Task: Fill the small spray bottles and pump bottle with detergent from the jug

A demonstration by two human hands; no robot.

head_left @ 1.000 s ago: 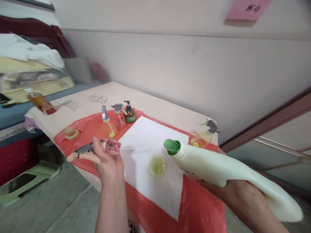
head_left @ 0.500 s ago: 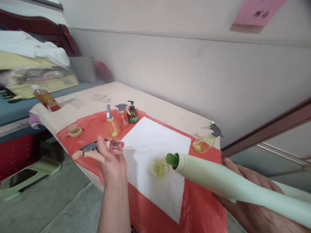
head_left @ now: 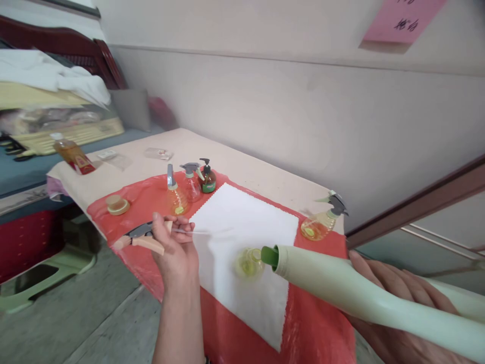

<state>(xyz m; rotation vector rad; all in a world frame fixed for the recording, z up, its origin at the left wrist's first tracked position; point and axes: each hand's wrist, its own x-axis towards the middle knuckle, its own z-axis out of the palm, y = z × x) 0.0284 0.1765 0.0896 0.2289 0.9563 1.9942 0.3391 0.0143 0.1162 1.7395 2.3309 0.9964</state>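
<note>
My left hand [head_left: 176, 245] is closed around a spray trigger head [head_left: 146, 237] in grey and peach. Its thin clear dip tube [head_left: 195, 232] points right over the white cloth [head_left: 242, 215]. A pale green spouted plastic vessel [head_left: 326, 278] rests in the grip of my right hand [head_left: 397, 288], its fingers wrapped round it. The vessel's mouth, with a dark green tongue inside, tilts towards an open yellowish clear bottle [head_left: 248, 263] on the cloth. Bottle and mouth look very close; whether they touch I cannot tell. Any liquid flow is not visible.
A spray bottle [head_left: 320, 222] stands at right. Two spray bottles [head_left: 177, 197] [head_left: 192, 187] and a pump bottle [head_left: 208, 179] stand at the back left of the red sheet [head_left: 136, 197]. A round cap [head_left: 117, 205] and a lying drink bottle [head_left: 74, 154] are farther left.
The green vessel and my right hand have shifted slightly down, the mouth lower beside the bottle. My left hand stays nearly still with the trigger head.
</note>
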